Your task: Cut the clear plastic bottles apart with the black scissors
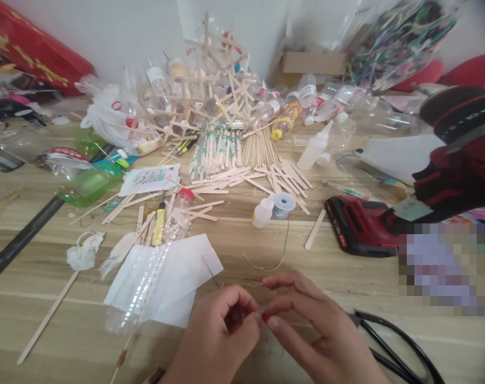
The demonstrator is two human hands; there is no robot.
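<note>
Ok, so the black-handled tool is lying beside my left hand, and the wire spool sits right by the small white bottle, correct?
Not quite: the head view shows the black-handled tool beside your right hand. The wire spool does sit right by the small white bottle.

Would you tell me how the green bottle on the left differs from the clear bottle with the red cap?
The green bottle is tinted green, while the clear bottle is colorless. The green bottle has a yellow-green cap; the clear bottle has a red cap. The green bottle lies across a black strip, whereas the clear bottle lies beside a yellow-handled tool. Both are see-through, capped and on their sides.
</note>
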